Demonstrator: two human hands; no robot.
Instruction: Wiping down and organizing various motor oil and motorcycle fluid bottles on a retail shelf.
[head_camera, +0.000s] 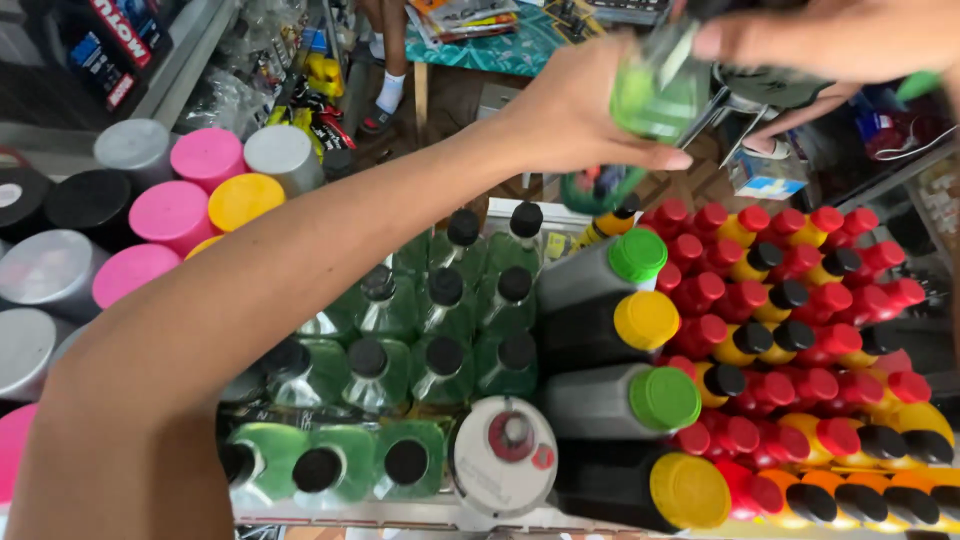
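Hands are both raised at the top of the view, above the packed shelf. Your left hand (575, 110) closes around a clear plastic bottle of green liquid (655, 95), thumb below it and the other fingers around its side. Your right hand (830, 40) comes in from the upper right edge and touches the top of this same bottle; it is blurred, so you cannot tell how tightly its fingers close.

The bottle is held in the air, well above the rows of green bottles with black caps (440, 330) standing under your left forearm. Just right of them lie four dark grey plastic containers with green and yellow round lids (640, 330), stacked one below another. Further right are many small red and yellow bottles (800, 300) in tight rows. On the left stand spray cans with pink, yellow, grey and black caps (170, 210).
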